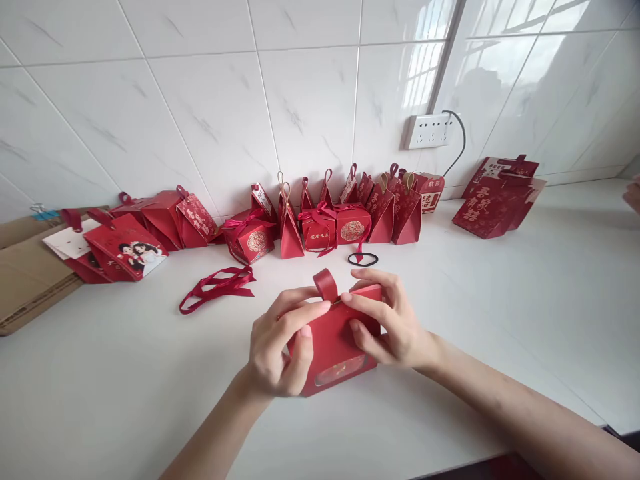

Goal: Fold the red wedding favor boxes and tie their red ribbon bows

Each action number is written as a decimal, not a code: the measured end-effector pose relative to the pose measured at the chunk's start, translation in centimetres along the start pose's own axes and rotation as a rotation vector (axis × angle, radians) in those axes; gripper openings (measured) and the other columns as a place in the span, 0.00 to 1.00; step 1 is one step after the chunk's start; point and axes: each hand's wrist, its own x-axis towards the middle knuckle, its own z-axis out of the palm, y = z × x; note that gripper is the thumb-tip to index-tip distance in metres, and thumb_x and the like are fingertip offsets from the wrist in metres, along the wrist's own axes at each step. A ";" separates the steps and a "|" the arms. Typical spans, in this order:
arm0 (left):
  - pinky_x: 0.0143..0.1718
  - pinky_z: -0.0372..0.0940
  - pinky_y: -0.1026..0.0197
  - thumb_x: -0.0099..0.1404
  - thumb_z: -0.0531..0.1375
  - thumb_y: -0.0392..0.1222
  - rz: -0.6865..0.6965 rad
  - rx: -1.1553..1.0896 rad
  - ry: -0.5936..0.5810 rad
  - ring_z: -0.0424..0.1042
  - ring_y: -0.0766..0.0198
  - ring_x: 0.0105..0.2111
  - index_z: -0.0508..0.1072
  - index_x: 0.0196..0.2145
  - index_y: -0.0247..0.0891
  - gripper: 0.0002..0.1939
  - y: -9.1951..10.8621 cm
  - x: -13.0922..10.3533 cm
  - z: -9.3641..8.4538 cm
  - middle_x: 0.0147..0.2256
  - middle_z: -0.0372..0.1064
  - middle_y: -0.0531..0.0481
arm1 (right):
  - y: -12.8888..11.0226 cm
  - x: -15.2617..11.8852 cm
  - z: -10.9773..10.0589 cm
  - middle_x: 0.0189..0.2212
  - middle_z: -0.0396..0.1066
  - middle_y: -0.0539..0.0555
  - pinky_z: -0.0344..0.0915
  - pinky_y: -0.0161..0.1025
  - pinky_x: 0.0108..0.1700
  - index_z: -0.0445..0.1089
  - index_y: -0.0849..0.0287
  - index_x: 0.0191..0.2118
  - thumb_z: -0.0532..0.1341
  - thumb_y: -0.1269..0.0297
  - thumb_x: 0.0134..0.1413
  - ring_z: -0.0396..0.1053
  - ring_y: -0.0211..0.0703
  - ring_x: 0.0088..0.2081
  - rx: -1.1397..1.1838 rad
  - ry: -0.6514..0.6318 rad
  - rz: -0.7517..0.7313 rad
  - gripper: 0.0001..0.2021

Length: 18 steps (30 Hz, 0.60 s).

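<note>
A red paper gift box (333,340) stands on the white counter in front of me, with an oval window low on its near face. A dark red ribbon loop (326,285) rises from its top edge. My left hand (285,340) grips the box's left side, fingers along the top edge beside the loop and thumb on the near face. From the right, my right hand (387,320) holds the other end, its index fingertip at the top seam and its thumb against the near face. Both hands are closed on the box.
Several red gift boxes (353,227) line the tiled wall, with more at left (133,250) and right (493,207). Loose red ribbon (220,288) and a black hair tie (363,259) lie nearby. Flat cardboard (35,280) sits at left. Another person's hand (633,193) shows at the right edge.
</note>
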 end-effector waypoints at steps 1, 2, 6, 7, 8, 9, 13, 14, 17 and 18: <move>0.34 0.71 0.61 0.59 0.50 0.24 -0.001 0.004 -0.020 0.72 0.61 0.40 0.69 0.49 0.36 0.22 0.1 0.1 -0.2 0.43 0.70 0.44 | 0.0 0.0 0.0 0.51 0.55 0.63 0.73 0.43 0.44 0.59 0.57 0.57 0.53 0.75 0.58 0.63 0.51 0.54 -0.004 0.002 -0.004 0.21; 0.34 0.71 0.62 0.59 0.50 0.24 0.002 0.005 -0.038 0.73 0.62 0.40 0.69 0.50 0.36 0.23 0.1 0.2 -0.3 0.44 0.70 0.44 | 0.0 0.1 0.0 0.50 0.56 0.62 0.73 0.43 0.44 0.59 0.57 0.56 0.53 0.75 0.58 0.62 0.51 0.54 -0.009 0.007 -0.014 0.21; 0.34 0.72 0.63 0.59 0.50 0.27 -0.002 -0.032 -0.073 0.74 0.62 0.40 0.68 0.52 0.35 0.24 0.3 0.7 -0.7 0.42 0.73 0.45 | -0.2 0.2 -0.1 0.48 0.57 0.62 0.73 0.45 0.45 0.60 0.59 0.54 0.53 0.77 0.56 0.62 0.51 0.54 -0.010 0.014 -0.049 0.20; 0.33 0.72 0.63 0.59 0.50 0.27 -0.004 -0.050 -0.067 0.74 0.62 0.38 0.68 0.52 0.34 0.24 0.4 0.8 -0.7 0.41 0.73 0.45 | -0.2 0.2 -0.1 0.47 0.57 0.62 0.73 0.45 0.44 0.61 0.59 0.54 0.53 0.77 0.56 0.62 0.51 0.53 -0.010 0.014 -0.052 0.19; 0.32 0.72 0.64 0.59 0.50 0.28 -0.007 -0.066 -0.056 0.74 0.62 0.37 0.68 0.52 0.33 0.23 0.4 0.8 -0.6 0.39 0.74 0.46 | -0.3 0.2 -0.1 0.47 0.57 0.62 0.73 0.45 0.44 0.61 0.59 0.53 0.53 0.77 0.56 0.62 0.51 0.53 -0.008 0.013 -0.053 0.19; 0.31 0.71 0.64 0.59 0.51 0.28 -0.006 -0.080 -0.045 0.74 0.63 0.36 0.69 0.52 0.32 0.23 0.4 0.8 -0.5 0.38 0.74 0.46 | -0.3 0.2 -0.1 0.47 0.57 0.62 0.73 0.45 0.43 0.61 0.60 0.52 0.53 0.77 0.56 0.62 0.51 0.52 -0.005 0.014 -0.055 0.18; 0.29 0.69 0.67 0.61 0.54 0.25 -0.030 -0.071 -0.005 0.72 0.68 0.32 0.69 0.51 0.32 0.21 0.5 0.6 0.0 0.36 0.73 0.48 | -0.1 0.3 -0.2 0.46 0.57 0.62 0.74 0.43 0.41 0.62 0.61 0.51 0.54 0.77 0.57 0.62 0.49 0.51 0.012 0.017 -0.063 0.16; 0.29 0.68 0.68 0.61 0.54 0.23 -0.039 -0.062 0.006 0.71 0.69 0.31 0.70 0.51 0.33 0.21 0.6 0.6 0.1 0.35 0.73 0.49 | -0.1 0.4 -0.3 0.45 0.57 0.61 0.74 0.43 0.41 0.62 0.61 0.51 0.54 0.77 0.57 0.62 0.49 0.50 0.016 0.016 -0.062 0.16; 0.27 0.67 0.68 0.61 0.54 0.22 -0.054 -0.058 0.023 0.69 0.71 0.29 0.70 0.51 0.33 0.22 0.8 0.5 0.2 0.33 0.72 0.50 | -0.1 0.4 -0.4 0.44 0.59 0.60 0.73 0.43 0.40 0.61 0.60 0.51 0.54 0.77 0.57 0.63 0.48 0.48 0.023 0.005 -0.055 0.16; 0.27 0.66 0.68 0.62 0.54 0.22 -0.057 -0.068 0.019 0.68 0.71 0.29 0.70 0.51 0.33 0.21 0.9 0.6 0.3 0.33 0.72 0.50 | -0.1 0.4 -0.4 0.44 0.59 0.60 0.73 0.43 0.39 0.61 0.60 0.51 0.54 0.77 0.57 0.63 0.48 0.48 0.023 -0.001 -0.055 0.16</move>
